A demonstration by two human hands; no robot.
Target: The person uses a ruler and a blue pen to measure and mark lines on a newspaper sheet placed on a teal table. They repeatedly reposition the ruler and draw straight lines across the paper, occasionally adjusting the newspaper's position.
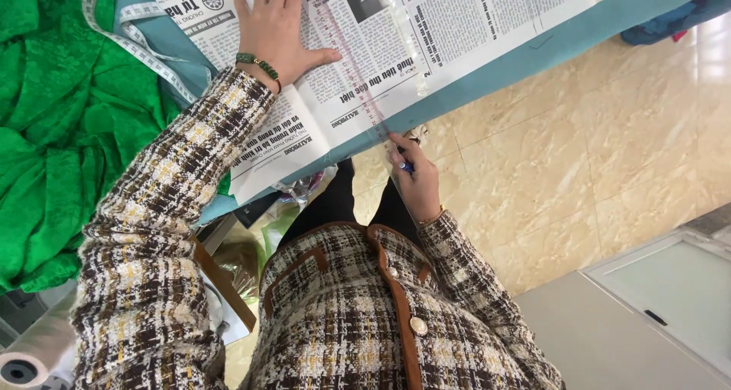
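brown, cream and yellow tweed jacket [358, 321] with tan trim, pale buttons; green bead bracelet [257, 64], rings.

Open newspaper [457, 24] lies bare right of the clear ruler [346, 51]; left hand [274, 28] pins the sheet beside it; green fabric [53, 131] and tape measure [145, 51] crowd the left side; right hand [415, 180] occupies the table edge [533, 51].

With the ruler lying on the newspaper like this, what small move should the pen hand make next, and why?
Probably draw the pen along the clear ruler. The left hand presses flat on the newspaper beside the ruler, and the right hand holds the pen near the ruler's lower end, at the table edge.
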